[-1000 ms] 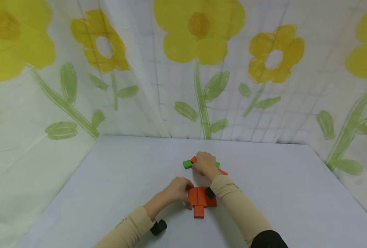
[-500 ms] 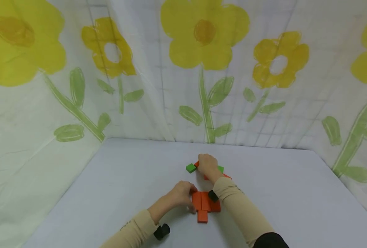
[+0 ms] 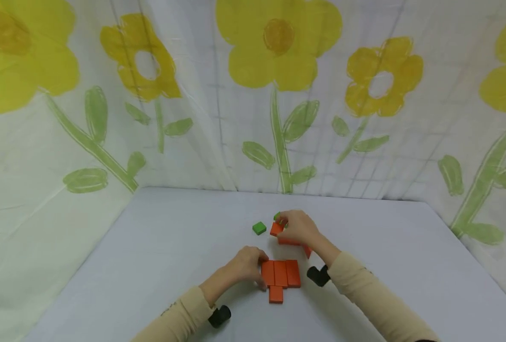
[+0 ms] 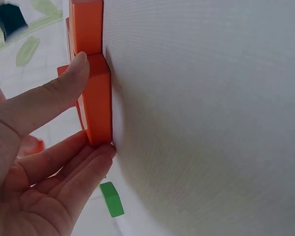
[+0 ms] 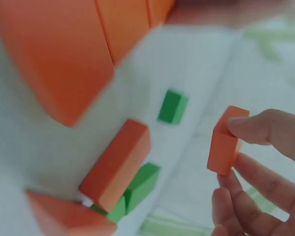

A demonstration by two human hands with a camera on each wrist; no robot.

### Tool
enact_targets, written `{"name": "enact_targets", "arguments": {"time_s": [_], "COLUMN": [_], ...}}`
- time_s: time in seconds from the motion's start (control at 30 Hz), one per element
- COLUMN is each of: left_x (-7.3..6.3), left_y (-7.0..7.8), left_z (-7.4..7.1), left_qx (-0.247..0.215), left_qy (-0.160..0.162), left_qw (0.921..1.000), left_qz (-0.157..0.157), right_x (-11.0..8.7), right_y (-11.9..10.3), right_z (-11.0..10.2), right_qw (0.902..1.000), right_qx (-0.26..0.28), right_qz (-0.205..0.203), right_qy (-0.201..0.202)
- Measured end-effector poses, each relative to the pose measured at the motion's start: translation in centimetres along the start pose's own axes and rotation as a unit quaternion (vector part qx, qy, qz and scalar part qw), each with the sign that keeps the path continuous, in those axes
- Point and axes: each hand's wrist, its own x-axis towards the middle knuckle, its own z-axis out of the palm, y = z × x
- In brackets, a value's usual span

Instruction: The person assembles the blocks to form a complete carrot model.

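My left hand (image 3: 246, 266) holds the leftmost of three orange blocks standing side by side. In the left wrist view its thumb is on one end of that block (image 4: 98, 105) and its fingers are at the other end. A smaller orange block (image 3: 276, 295) touches the near side of the row. Farther back, my right hand (image 3: 300, 229) pinches a small orange block (image 5: 224, 145) between thumb and fingertips. Below it in the right wrist view lie a long orange block (image 5: 119, 164), a slanted orange block (image 5: 71, 216) and green blocks (image 5: 141, 188).
A single green block (image 3: 259, 228) lies left of the right hand on the white table (image 3: 184, 228). Behind the table hangs a white cloth (image 3: 201, 156) with yellow flowers. A black wrist camera (image 3: 318, 275) sits under the right sleeve.
My right hand has lifted the small orange block from among the loose blocks, and its forearm has swung to the right. The left hand keeps its place at the row.
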Motion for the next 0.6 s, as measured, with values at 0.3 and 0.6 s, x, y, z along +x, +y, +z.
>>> {"name": "enact_targets", "arguments": {"time_s": [0.3, 0.6], "left_x": [-0.3, -0.1], "left_y": [0.2, 0.1], "left_z": [-0.1, 0.1], "left_qx": [0.014, 0.008], "left_qy": [0.009, 0.005], "left_qw": [0.9999, 0.9999], "left_qz": [-0.002, -0.002], "right_x": [-8.8, -11.6], "right_y": [0.3, 0.9], "right_z": [0.2, 2.5], "right_qw": [0.9960, 0.9946], "right_qx": [0.046, 0.007], "right_qz": [-0.062, -0.065], "right_qy": [-0.044, -0.080]}}
